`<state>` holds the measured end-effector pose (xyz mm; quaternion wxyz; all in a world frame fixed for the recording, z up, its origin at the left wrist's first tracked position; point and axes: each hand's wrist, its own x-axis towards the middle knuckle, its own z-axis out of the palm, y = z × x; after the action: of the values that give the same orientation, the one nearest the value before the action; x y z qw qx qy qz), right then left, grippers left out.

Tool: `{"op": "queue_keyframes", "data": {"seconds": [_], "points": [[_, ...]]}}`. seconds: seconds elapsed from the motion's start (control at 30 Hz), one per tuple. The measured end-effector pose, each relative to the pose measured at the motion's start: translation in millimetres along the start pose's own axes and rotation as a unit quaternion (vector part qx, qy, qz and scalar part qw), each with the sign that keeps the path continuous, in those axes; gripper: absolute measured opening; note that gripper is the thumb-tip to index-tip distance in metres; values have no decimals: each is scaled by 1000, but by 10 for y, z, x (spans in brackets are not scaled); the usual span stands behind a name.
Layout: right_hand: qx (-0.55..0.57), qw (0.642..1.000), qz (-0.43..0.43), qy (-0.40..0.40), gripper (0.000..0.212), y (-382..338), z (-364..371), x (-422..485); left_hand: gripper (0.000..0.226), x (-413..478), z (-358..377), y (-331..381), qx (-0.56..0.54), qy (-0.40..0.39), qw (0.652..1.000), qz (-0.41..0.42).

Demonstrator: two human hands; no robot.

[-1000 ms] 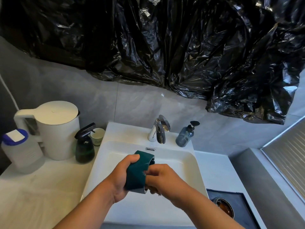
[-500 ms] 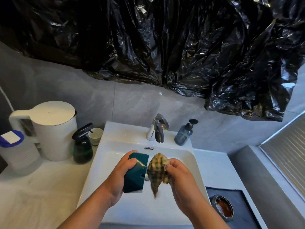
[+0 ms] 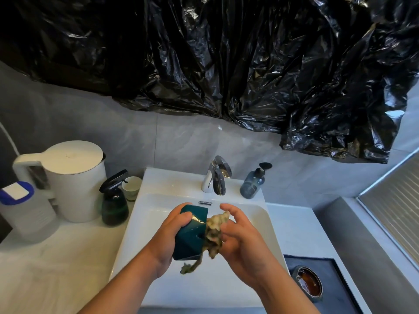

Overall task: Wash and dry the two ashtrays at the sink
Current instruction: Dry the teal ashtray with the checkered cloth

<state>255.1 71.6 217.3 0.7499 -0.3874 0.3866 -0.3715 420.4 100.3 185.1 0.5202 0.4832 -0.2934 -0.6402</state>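
Note:
A dark teal, angular ashtray (image 3: 190, 234) is held on its side over the white sink (image 3: 256, 214) by my left hand (image 3: 167, 236). My right hand (image 3: 240, 241) presses a crumpled greenish-yellow cloth (image 3: 213, 236) against the ashtray's right face; a tail of the cloth hangs below it. The second ashtray (image 3: 309, 283), round with a brown glazed inside, sits on a dark tray (image 3: 340, 268) at the lower right. The chrome tap (image 3: 217, 175) stands behind the basin, and no water is seen running.
Left of the sink stand a white kettle (image 3: 74, 180), a clear jug with a blue lid (image 3: 20, 209), a dark spray bottle (image 3: 114, 200) and a small cup (image 3: 131, 188). A blue soap dispenser (image 3: 252, 182) sits on the sink's back rim. Black plastic sheeting (image 3: 226, 53) hangs above.
My right hand first reached under the ashtray, then brought out the cloth. It now presses the cloth against the ashtray's side. The left hand has tilted the ashtray a little.

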Motion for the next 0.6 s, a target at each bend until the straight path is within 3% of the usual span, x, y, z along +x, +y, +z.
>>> {"op": "queue_keyframes", "data": {"seconds": [0.1,0.2,0.33,0.6], "points": [[-95,995,-38,6,31,-15,8,14,25,18,-5,10,-1,-4,1000,9],[-268,957,-89,66,5,-72,15,6,20,11,14,31,-4,-6,1000,8],[-415,895,-139,88,15,-175,-13,17,15,16,16,16,-10,1,1000,5],[-467,862,-106,169,25,-293,18,52,22,25,-14,25,-3,8,1000,0]]}}
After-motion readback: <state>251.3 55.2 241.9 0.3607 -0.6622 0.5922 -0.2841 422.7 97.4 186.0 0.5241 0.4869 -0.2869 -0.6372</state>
